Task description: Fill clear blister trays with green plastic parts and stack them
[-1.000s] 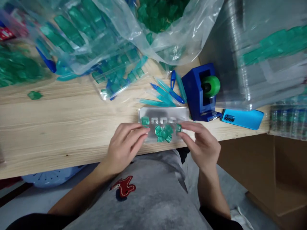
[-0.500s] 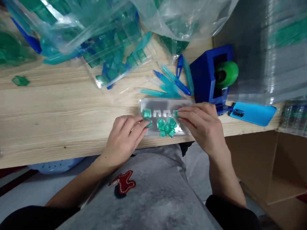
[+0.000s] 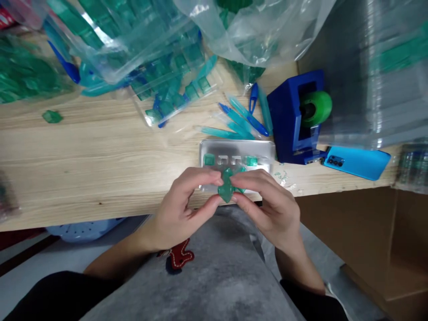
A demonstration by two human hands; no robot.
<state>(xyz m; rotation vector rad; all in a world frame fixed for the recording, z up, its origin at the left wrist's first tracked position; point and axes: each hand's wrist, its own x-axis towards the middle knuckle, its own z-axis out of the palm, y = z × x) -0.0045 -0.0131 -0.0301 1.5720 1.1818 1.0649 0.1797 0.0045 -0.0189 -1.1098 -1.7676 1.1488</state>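
My left hand (image 3: 187, 207) and my right hand (image 3: 270, 207) meet over the front edge of a shallow clear-and-silver tray (image 3: 234, 143). Between their thumbs and fingertips they pinch a translucent green plastic piece (image 3: 226, 189), upright and pointed at its lower end. In the tray's back row, a green cube-like piece (image 3: 209, 159) sits at the left and another green piece (image 3: 251, 161) at the right. Two clear raised squares (image 3: 229, 159) lie between them. More green pieces (image 3: 241, 185) show partly behind my right fingers; the rest of that pile is hidden.
A blue tape dispenser (image 3: 296, 116) with a green roll stands right of the tray, beside a blue phone (image 3: 356, 161). Blue and teal plastic sticks (image 3: 239, 120) lie behind it. Clear bags and packs (image 3: 167, 84) of green parts fill the back. One loose green piece (image 3: 52, 117) lies far left.
My hands have come together at the tray's front, from its left side and its right slot. A green piece is now between them. The view has shifted slightly.
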